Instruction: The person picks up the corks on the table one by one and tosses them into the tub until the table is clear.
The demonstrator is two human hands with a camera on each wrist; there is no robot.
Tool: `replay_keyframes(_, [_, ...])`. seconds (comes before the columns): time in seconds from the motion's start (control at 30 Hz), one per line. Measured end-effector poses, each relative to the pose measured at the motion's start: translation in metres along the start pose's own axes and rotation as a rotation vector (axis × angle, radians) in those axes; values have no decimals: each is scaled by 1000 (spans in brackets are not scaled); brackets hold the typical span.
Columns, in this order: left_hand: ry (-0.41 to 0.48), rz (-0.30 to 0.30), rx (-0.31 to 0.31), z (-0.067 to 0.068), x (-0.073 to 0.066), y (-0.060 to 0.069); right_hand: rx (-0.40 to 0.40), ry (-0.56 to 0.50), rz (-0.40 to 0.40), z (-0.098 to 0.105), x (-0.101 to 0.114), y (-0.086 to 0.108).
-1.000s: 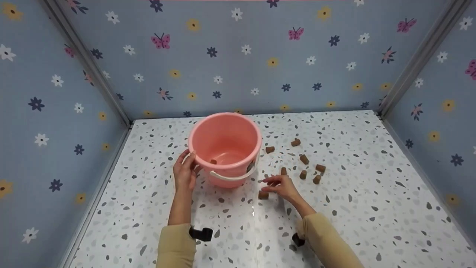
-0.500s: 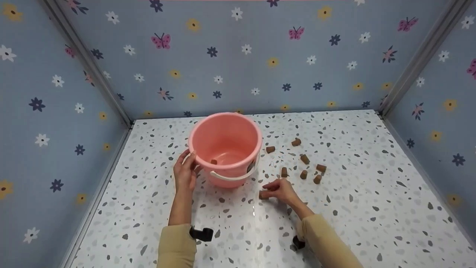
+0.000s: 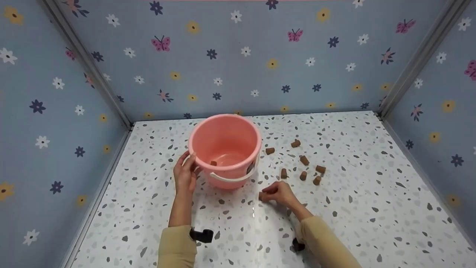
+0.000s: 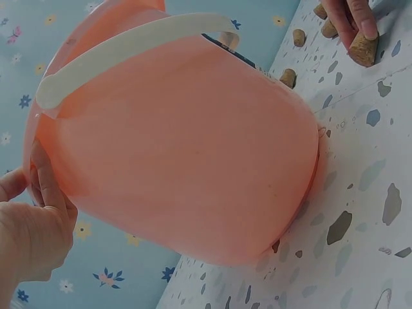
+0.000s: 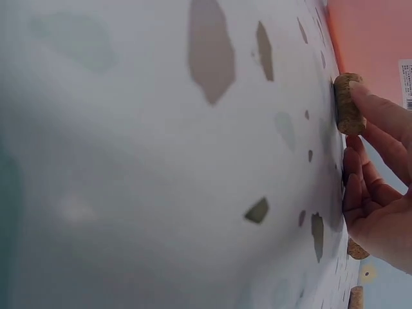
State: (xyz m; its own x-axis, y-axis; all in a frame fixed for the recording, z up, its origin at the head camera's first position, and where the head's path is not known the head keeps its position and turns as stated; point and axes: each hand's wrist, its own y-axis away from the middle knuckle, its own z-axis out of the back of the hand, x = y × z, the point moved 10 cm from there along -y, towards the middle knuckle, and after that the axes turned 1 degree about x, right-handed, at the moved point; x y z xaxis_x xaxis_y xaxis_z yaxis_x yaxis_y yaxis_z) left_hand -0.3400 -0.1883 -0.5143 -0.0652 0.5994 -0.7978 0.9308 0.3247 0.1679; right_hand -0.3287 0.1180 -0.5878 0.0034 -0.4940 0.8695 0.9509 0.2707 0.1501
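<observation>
Pinches a cork (image 5: 349, 112) between thumb and fingertips of the right hand (image 3: 280, 193), the grip parted only by the cork's thickness. Grasps the rim of a pink bucket (image 3: 223, 166) at its left side with thumb and fingers of the left hand (image 3: 184, 175). Keeps the cork low at the table (image 3: 223, 238), in front and to the right of the bucket, with a narrow strip of surface between; well in from the far and side edges, with wider room toward the near side. Points one end of the cork left, long axis roughly crosswise, along the table rather than upright. Just beyond the right hand, seven loose corks (image 3: 304, 160) spread rightward and away; inside the bucket, one more, partly hidden by the rim. Across the bucket's front, a white handle (image 4: 135, 51). Underneath, white flecked with grey, crossed by a fine seam. Around, pale blue walls (image 3: 238, 63) printed with flowers and butterflies, grey framing at the corners.
</observation>
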Motion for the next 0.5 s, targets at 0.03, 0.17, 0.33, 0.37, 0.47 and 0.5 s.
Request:
replay_keyframes(0.03, [-9,-6,-1,3,3,-4,3,0,5,0,0,0])
replay_keyframes(0.17, [11,-19,30,21,23,-32,19,0,36,-2,2,1])
replay_keyframes(0.33, [-9,-14,14,17,17,-25,21,-4,50,-3,2,0])
replay_keyframes(0.37, [-16,-11,6,10,10,-15,19,-6,46,-3,1,1])
replay_keyframes(0.47, [-4,11,-2,-3,-3,4,22,-12,31,-3,0,1])
replay_keyframes(0.5, [15,24,9,-6,-5,8,22,-14,27,-3,0,2])
